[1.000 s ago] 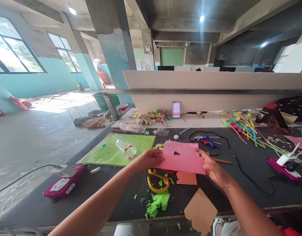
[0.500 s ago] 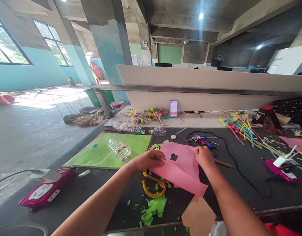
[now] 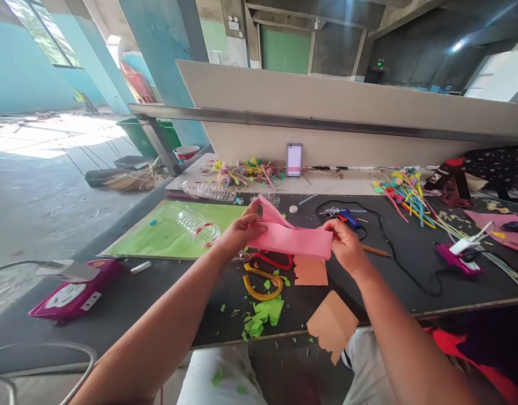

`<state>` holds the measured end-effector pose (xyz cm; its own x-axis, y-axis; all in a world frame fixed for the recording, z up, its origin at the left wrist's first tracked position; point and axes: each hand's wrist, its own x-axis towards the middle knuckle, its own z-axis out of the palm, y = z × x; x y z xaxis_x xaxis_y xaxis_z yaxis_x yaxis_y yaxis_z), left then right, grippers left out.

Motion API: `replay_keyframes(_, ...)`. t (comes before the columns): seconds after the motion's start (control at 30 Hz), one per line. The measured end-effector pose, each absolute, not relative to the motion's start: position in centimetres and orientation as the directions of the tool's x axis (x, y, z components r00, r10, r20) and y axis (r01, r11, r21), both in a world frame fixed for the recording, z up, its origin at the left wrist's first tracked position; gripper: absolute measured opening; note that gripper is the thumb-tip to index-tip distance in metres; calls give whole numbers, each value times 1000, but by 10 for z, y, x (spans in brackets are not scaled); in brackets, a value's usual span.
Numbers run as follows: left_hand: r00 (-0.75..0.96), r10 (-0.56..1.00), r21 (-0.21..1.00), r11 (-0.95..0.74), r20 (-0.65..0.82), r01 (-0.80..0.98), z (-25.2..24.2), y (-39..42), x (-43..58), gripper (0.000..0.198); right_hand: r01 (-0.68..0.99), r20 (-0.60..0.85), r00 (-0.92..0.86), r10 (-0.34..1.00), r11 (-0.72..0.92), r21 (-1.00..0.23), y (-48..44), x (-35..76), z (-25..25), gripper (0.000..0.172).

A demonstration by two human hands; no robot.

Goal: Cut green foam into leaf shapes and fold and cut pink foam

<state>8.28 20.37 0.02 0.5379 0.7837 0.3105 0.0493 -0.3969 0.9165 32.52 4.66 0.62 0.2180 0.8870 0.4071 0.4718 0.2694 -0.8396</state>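
A sheet of pink paper (image 3: 294, 241) is held up between my two hands, folded so that a flap stands behind the front strip. My left hand (image 3: 244, 232) pinches its left end between thumb and fingers. Its right end is gripped by my right hand (image 3: 342, 243). Below the paper lie red-handled scissors (image 3: 272, 261), partly hidden by it. Closer to me are a curved yellow-brown piece (image 3: 247, 286), green paper scraps (image 3: 262, 316) and an orange paper piece (image 3: 313, 273). Another orange paper piece (image 3: 332, 323) overhangs the table's front edge.
At left, a cut clear bottle (image 3: 195, 228) rests on a green sheet (image 3: 134, 236), near a magenta power strip (image 3: 73, 292). Behind my right hand is a blue glue gun (image 3: 348, 218) with a black cord. A phone (image 3: 294, 159) stands at the back beside colourful stems (image 3: 246, 171).
The pink paper has been folded over, and its dark hole no longer shows. My hands have risen slightly in the picture, and the camera has tilted down, uncovering the scissors and orange pieces.
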Motion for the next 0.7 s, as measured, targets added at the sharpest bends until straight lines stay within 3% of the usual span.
replay_keyframes(0.17,501,842,979,-193,200,-66,0,203,77,36,344,365,159,917,295,-891,35,315,9,5)
replay_keyframes(0.23,451,879,988,-128,154,-87,0,202,76,39,288,356,187,916,295,-911,33,314,8,11)
replay_keyframes(0.4,290,934,978,-189,208,-92,1,199,77,36,179,347,286,893,306,-935,34,308,3,18)
replay_keyframes(0.53,233,936,965,-256,262,-58,5,196,75,28,109,320,251,913,302,-947,34,300,6,33)
replay_keyframes(0.6,205,940,962,-263,272,-70,7,197,72,25,178,338,227,914,302,-937,28,301,12,39)
replay_keyframes(0.7,145,948,947,-254,284,-195,9,203,66,21,551,376,200,905,213,-807,8,313,23,41)
